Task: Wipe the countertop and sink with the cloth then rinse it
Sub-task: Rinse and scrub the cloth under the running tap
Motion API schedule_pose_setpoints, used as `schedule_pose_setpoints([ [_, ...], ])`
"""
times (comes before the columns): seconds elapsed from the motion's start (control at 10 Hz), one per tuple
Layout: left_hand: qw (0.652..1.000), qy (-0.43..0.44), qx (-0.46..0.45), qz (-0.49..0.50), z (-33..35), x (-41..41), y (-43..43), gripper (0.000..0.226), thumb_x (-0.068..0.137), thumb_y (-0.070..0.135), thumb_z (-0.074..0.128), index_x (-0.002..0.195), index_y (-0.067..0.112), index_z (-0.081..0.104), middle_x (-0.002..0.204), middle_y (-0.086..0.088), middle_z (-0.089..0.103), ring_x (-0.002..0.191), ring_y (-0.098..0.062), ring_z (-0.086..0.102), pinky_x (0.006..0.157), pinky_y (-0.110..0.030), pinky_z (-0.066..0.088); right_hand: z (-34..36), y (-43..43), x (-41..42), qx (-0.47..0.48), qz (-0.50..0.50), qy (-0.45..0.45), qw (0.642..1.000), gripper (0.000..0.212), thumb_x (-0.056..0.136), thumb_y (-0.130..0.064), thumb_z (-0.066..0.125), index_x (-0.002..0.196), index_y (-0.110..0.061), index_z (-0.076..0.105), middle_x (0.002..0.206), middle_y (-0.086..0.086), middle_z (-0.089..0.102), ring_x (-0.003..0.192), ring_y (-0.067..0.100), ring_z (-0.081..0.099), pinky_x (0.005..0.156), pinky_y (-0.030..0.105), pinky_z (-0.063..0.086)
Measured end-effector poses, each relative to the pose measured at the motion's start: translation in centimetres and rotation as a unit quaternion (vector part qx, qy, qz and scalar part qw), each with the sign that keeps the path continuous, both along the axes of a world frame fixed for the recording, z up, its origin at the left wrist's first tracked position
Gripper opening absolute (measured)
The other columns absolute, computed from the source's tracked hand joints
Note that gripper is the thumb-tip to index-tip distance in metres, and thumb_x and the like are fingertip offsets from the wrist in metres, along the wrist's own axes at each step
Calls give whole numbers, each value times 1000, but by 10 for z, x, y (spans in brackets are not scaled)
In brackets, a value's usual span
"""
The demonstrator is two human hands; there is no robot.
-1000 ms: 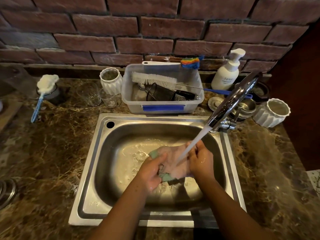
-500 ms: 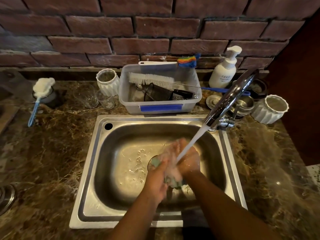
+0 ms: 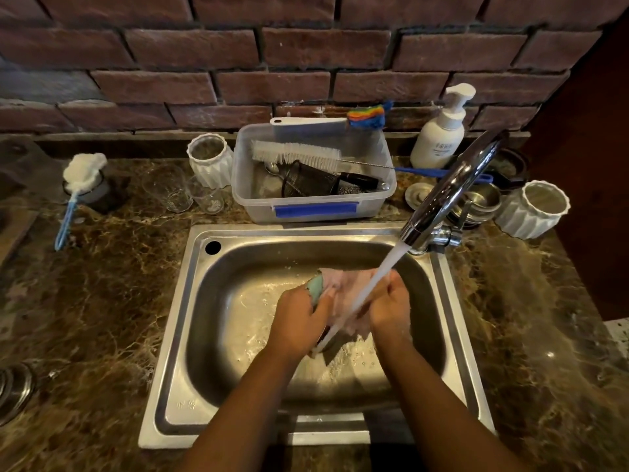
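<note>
Working at marbled counter (image 3: 102, 301), over steel sink (image 3: 190, 301). Keeping tap (image 3: 449, 192) running onto cloth (image 3: 343, 291), held mid-basin, likely for catching runoff inside. Gripping it with left hand (image 3: 296, 318) and right hand (image 3: 389, 308), fingers (image 3: 320, 303) of both clamped on its ends, stretching it under the stream, probably flushing out dirt. Spreading hands apart now, after bunching them together half a second ago.

A dark red brick wall (image 3: 306, 46) rises behind, with a dark brown panel (image 3: 592, 165) at right.
</note>
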State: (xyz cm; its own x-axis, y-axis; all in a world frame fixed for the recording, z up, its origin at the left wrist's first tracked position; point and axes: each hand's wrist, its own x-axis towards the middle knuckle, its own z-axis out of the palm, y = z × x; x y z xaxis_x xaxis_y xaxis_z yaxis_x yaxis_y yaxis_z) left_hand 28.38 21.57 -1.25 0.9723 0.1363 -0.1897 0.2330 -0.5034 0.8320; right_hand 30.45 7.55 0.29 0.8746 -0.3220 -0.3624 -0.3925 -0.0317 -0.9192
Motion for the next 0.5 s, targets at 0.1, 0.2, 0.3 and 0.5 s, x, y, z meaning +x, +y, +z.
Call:
schedule_pose_setpoints([
  [0.1,990,1,-140,22,7,-3,-1,14,100,24,61,98,29,74,87,9,76,86,-9,73,71,-32,62,0,-2,0,-110,68,-30,991,19,98,-43,48,85,-31,57,84,6,60,78,27,63,71,43,54],
  [0.2,953,22,-271,137,4,-6,-19,15,102,17,57,95,22,69,88,0,76,87,-19,74,69,-30,58,-3,9,-9,-180,87,-32,979,26,100,-39,49,83,-21,57,69,-1,51,60,8,55,59,30,45],
  [0.3,900,74,-372,217,-1,-10,-25,20,104,22,52,95,16,69,94,-19,74,90,-31,73,76,-39,57,8,27,-29,-205,82,-78,972,21,105,-18,47,97,-6,64,73,-4,59,56,-4,57,53,12,45],
  [0.5,915,148,-326,188,-21,-25,-59,24,98,15,49,114,13,66,94,2,60,107,-35,59,85,-26,54,5,48,-45,-275,241,-105,925,20,98,-31,46,93,-19,60,79,-3,61,72,14,54,67,29,46],
])
